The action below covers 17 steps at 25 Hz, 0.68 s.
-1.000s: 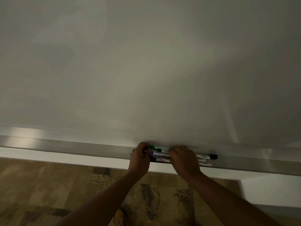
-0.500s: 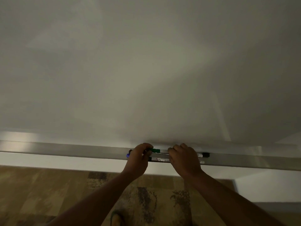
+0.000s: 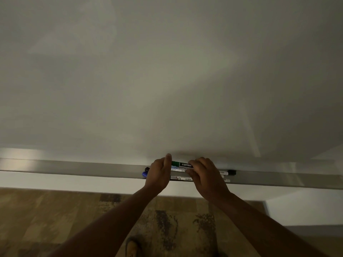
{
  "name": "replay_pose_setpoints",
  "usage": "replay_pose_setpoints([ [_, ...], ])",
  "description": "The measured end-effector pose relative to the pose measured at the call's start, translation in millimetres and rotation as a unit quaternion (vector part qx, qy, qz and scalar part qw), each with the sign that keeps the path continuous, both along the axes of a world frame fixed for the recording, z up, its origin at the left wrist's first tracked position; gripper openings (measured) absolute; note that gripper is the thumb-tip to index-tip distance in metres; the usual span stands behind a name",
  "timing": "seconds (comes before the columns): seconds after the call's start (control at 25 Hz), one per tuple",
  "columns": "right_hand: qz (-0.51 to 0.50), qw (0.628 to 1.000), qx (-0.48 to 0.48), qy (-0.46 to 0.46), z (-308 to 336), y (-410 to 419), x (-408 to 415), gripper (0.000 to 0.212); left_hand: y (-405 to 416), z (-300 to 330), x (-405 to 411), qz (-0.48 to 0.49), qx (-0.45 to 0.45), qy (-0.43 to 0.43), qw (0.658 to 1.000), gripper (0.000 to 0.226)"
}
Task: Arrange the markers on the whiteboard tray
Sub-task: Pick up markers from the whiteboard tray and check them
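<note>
Several markers lie lengthwise in a bunch on the grey whiteboard tray [image 3: 74,166]. The green marker [image 3: 181,164] is at the back against the board, a white-barrelled marker [image 3: 179,170] in front of it, and another marker [image 3: 181,178] at the tray's front edge. My left hand [image 3: 158,173] wraps the bunch's left end, where a blue cap [image 3: 144,174] and a black cap [image 3: 147,169] stick out. My right hand [image 3: 206,175] covers the right part. A black cap [image 3: 231,172] shows beyond it.
The large blank whiteboard [image 3: 167,71] fills the upper view. Below the tray runs a white wall strip [image 3: 65,180], then a wood-look floor [image 3: 37,219] with a dark patterned patch. A shoe [image 3: 132,247] is visible at the bottom.
Both hands stay on the marker bunch. The green marker now lies flat against the board, with its label showing between the hands. The camera has shifted slightly.
</note>
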State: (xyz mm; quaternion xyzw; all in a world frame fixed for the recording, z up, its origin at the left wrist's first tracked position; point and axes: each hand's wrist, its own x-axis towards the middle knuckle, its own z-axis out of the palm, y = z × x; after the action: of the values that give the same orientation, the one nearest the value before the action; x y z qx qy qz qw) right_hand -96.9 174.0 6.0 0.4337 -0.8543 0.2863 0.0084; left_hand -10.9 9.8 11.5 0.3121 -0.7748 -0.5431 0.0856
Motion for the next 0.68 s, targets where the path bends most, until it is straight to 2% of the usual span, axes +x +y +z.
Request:
replay_pose_setpoints([
  [0.24,0.002,1.000,-0.019,0.015,11,8,-1,0.030,6,8,-4,-0.047,-0.058,-0.007,0.997,0.049],
  [0.68,-0.009,1.000,-0.021,0.015,13,7,2,0.030,8,10,-5,-0.065,-0.046,0.021,0.997,0.047],
])
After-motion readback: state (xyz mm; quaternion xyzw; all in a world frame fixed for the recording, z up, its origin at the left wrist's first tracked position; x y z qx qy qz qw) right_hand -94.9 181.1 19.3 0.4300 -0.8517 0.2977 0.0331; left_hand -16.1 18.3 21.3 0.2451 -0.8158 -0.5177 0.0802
